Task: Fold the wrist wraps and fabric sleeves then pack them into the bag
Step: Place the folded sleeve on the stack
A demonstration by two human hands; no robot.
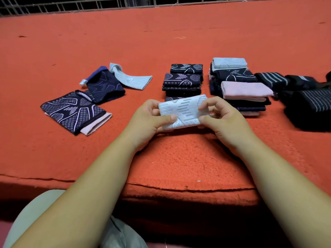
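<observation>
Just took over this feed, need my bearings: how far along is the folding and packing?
Done: two folded stacks sit behind the hands, the middle stack and the right stack. In hand: the left hand and right hand pinch a folded pale sleeve. Still to do: loose sleeves lie unfolded at the left, and dark striped wraps sit at the far right. No bag is in view, so packing looks unstarted.

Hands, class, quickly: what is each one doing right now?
Left hand: closed, pinching the left end of the white sleeve.
Right hand: closed, pinching the sleeve's right end.
</observation>
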